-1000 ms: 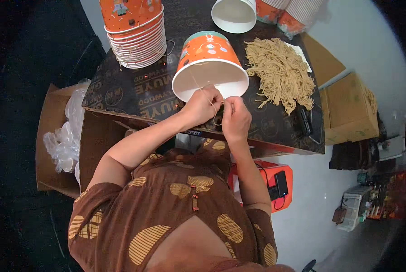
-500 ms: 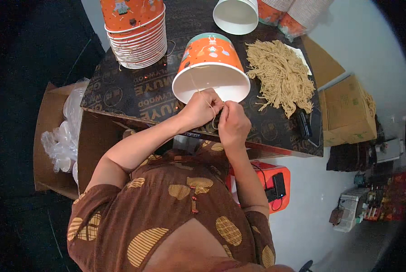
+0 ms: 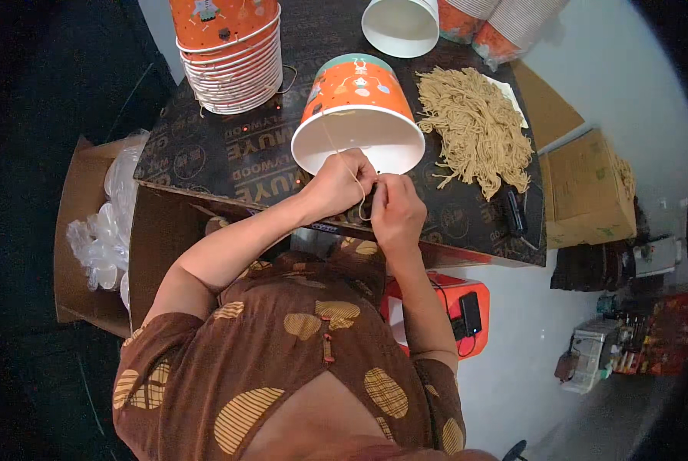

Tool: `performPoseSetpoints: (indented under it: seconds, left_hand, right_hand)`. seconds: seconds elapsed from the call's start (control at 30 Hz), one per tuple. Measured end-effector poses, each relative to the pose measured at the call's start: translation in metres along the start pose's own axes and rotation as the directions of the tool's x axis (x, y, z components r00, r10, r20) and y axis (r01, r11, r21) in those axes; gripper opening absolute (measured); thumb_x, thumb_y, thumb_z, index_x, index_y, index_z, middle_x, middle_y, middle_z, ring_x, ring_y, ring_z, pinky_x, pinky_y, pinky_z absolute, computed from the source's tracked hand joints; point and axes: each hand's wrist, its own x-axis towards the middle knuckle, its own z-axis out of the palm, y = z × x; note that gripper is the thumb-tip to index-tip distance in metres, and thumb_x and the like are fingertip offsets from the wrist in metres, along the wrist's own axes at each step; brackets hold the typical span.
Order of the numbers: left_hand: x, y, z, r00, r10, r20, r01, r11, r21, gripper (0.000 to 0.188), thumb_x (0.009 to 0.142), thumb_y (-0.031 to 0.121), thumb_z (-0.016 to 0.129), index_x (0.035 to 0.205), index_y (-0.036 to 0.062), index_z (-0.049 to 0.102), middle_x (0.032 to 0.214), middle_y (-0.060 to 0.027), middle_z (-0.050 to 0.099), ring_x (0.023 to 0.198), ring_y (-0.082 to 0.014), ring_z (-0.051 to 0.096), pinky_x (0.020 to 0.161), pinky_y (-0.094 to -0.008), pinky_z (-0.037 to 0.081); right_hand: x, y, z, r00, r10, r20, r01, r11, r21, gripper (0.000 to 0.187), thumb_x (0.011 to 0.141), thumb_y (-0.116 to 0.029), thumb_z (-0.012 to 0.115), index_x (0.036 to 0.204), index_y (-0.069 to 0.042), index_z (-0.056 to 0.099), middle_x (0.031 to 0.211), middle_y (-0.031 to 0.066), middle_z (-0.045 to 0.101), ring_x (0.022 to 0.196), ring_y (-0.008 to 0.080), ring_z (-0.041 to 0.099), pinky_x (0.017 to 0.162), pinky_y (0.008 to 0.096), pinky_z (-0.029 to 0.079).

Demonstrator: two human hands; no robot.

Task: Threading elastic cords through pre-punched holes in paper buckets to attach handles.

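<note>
An orange paper bucket point(image 3: 362, 96) with printed figures lies on its side in front of me, its white mouth facing me. A thin tan cord point(image 3: 329, 135) comes from the bucket's left side and passes over my left hand point(image 3: 339, 184), ending in a loop below it. Just at the bucket's lower rim, the fingers of my left hand are pinched on the cord. My right hand point(image 3: 398, 209) is closed beside it, fingertips nearly touching the left ones and pinching at the same spot. The cord's end between the fingertips is too small to make out.
A tangled pile of tan cords point(image 3: 478, 127) lies at right, near a black tool point(image 3: 516, 215). Stacked orange buckets point(image 3: 233, 73) stand at far left, a white-mouthed bucket point(image 3: 400, 29) behind. Cardboard boxes point(image 3: 590, 188) flank the dark table point(image 3: 206, 157).
Both hands stay at the bucket's rim, their fingertips shifting only slightly. The bucket and the cord pile have not visibly moved.
</note>
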Motion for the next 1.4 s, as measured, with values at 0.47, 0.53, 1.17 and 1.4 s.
performPoseSetpoints:
  seconds: [0.47,0.53,1.17,1.4]
  left_hand:
    - [-0.008,-0.001,-0.001,0.998,0.031,-0.055,-0.029,0.999,0.029,0.007,0.082,-0.002,0.062,0.083,0.0016,0.056,0.074,-0.0018,0.055,0.068,-0.0093,0.053,0.06,-0.0256,0.045]
    - [-0.009,-0.001,-0.001,0.996,0.068,-0.055,-0.065,0.996,0.059,0.008,0.082,-0.002,0.062,0.083,0.0017,0.056,0.075,-0.0023,0.054,0.068,-0.0097,0.053,0.06,-0.0256,0.045]
    - [-0.005,0.01,0.002,0.976,0.033,-0.213,0.014,0.977,0.211,0.004,0.078,0.0,0.059,0.075,-0.0013,0.056,0.072,-0.0143,0.057,0.068,-0.0233,0.058,0.063,-0.0337,0.045]
    - [-0.024,0.017,-0.037,0.999,0.014,-0.031,-0.007,0.979,0.204,0.007,0.079,0.003,0.061,0.081,-0.004,0.061,0.082,-0.021,0.061,0.076,-0.0347,0.063,0.068,-0.0383,0.049]
  right_hand:
    - [0.008,0.005,-0.005,0.946,0.268,0.183,-0.31,0.912,0.269,0.005,0.086,-0.009,0.056,0.087,-0.004,0.059,0.081,0.0184,0.061,0.076,0.0393,0.06,0.066,0.0443,0.047]
    - [0.008,0.005,-0.005,0.941,0.28,0.188,-0.324,0.908,0.265,0.005,0.086,-0.009,0.057,0.087,-0.004,0.059,0.081,0.0185,0.061,0.076,0.0392,0.06,0.066,0.0443,0.047]
    - [-0.006,0.008,-0.011,0.998,0.004,0.067,0.001,0.996,-0.085,0.01,0.08,0.0,0.056,0.087,-0.004,0.051,0.08,0.0153,0.052,0.072,0.0356,0.056,0.062,0.0456,0.045]
    - [0.013,0.008,-0.03,0.885,0.424,0.189,-0.447,0.89,0.095,0.043,0.081,-0.038,0.07,0.093,0.002,0.062,0.067,0.0162,0.065,0.067,0.035,0.066,0.064,0.0422,0.051]
